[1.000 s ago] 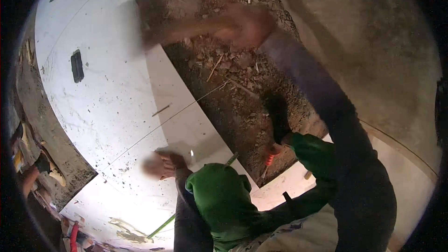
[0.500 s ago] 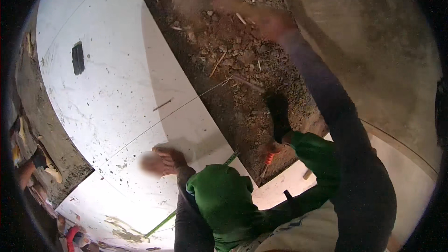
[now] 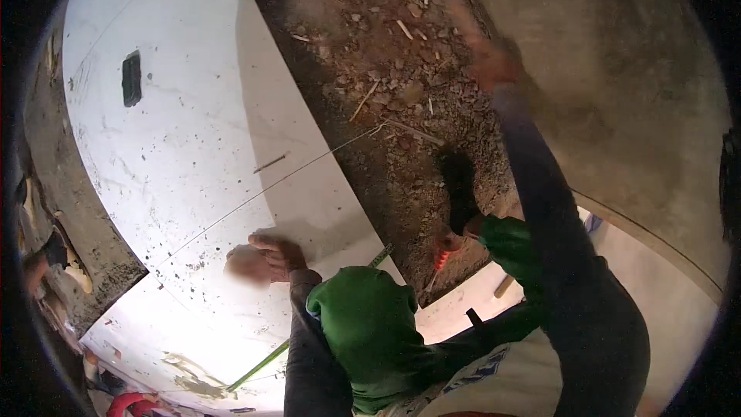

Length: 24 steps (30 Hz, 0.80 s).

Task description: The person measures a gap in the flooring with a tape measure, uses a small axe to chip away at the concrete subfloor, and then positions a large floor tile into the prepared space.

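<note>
My left hand point(image 3: 274, 262) rests with fingers extended on a white panel point(image 3: 170, 154), beside a blurred pale patch I cannot make out. My right hand point(image 3: 486, 58), smeared by motion, is over the rubble-strewn dirt point(image 3: 386, 54) near a concrete surface point(image 3: 617, 69); whether it holds anything I cannot tell. A thin string point(image 3: 309, 164) crosses the panel onto the dirt. A green strip point(image 3: 258, 371) lies diagonally under my green-clad legs point(image 3: 363, 316). An orange-handled tool point(image 3: 441, 259) sits by my dark-shod foot point(image 3: 458, 185).
At the left, a rough grey strip point(image 3: 100, 262) borders the panel, with a partly visible limb point(image 3: 35, 270) among scraps. A red item point(image 3: 131, 401) is at the bottom left. A pale board point(image 3: 664, 316) lies at the right, and a dark cutout point(image 3: 131, 77) marks the white panel.
My right hand has swept from the upper middle toward the right, along the dirt's edge by the concrete. My left hand stays on the panel. The view has shifted slightly.
</note>
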Tool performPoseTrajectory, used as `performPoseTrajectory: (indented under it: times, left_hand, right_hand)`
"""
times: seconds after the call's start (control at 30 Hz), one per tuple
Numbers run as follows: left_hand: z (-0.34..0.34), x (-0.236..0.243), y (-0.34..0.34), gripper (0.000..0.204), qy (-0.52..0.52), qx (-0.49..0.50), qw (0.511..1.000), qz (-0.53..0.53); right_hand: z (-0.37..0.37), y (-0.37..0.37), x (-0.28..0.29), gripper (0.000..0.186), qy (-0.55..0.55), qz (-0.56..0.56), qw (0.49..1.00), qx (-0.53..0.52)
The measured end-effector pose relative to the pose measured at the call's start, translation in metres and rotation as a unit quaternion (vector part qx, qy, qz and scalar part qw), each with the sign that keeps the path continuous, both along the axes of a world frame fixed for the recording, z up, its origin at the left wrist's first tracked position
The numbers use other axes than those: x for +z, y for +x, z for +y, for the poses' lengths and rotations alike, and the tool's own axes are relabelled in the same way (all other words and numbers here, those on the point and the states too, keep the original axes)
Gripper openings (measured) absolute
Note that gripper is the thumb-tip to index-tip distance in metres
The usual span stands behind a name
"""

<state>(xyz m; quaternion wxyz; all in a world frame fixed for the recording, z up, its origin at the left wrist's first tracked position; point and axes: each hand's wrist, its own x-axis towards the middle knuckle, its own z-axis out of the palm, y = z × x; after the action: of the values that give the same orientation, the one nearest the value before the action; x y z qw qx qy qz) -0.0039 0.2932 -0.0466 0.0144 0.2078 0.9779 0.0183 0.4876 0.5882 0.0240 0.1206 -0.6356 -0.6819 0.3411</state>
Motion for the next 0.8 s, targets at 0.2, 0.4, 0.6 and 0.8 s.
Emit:
performPoseTrajectory:
  times: [0.2,0.4,0.6,0.8]
  left_hand:
    - [-0.005,-0.017,-0.027,0.089,-0.049,0.020,0.998,0.024]
    - [-0.013,-0.003,-0.023,0.082,-0.036,0.000,0.998,0.054]
    - [-0.011,-0.009,-0.025,0.085,-0.043,-0.059,0.993,0.087]
    - [-0.007,0.000,-0.022,0.080,-0.021,-0.008,0.996,0.085]
  right_hand:
    - [-0.005,-0.115,-0.026,0.049,0.028,-0.171,0.973,-0.152]
    - [0.008,-0.141,0.025,0.052,0.253,-0.064,0.953,0.150]
    - [0.014,-0.055,-0.043,0.054,0.040,-0.221,0.954,-0.199]
    - [0.015,-0.215,0.029,0.063,0.154,-0.158,0.971,0.096]
